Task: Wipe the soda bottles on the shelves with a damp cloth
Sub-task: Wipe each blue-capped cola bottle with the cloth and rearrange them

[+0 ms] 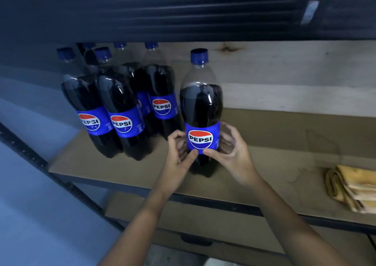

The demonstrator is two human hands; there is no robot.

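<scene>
Both hands wrap the lower half of one upright bottle (200,111) at its blue label. The left hand (179,154) curls in from the left side, thumb tip on the label's lower edge; the right hand (232,154) cups the other side, its thumb meeting the left one at the front. Neither hand holds anything else. The bottle stands on the shelf (264,164), base down, cap on.

Just left of the left hand, a cluster of bottles (120,107) stands packed together toward the shelf's back corner, apart from the held one. Well to the right of the right hand, the folded yellow cloth (354,186) lies near the shelf's front edge, untouched.

The step in hand looks like setting or turning the bottle so its label faces out. To do it well, keep the base flat on the board while twisting and hold low, so the tall body does not tip toward the cluster. Wiping calls for one hand to stay on the bottle while the right reaches for the cloth.
</scene>
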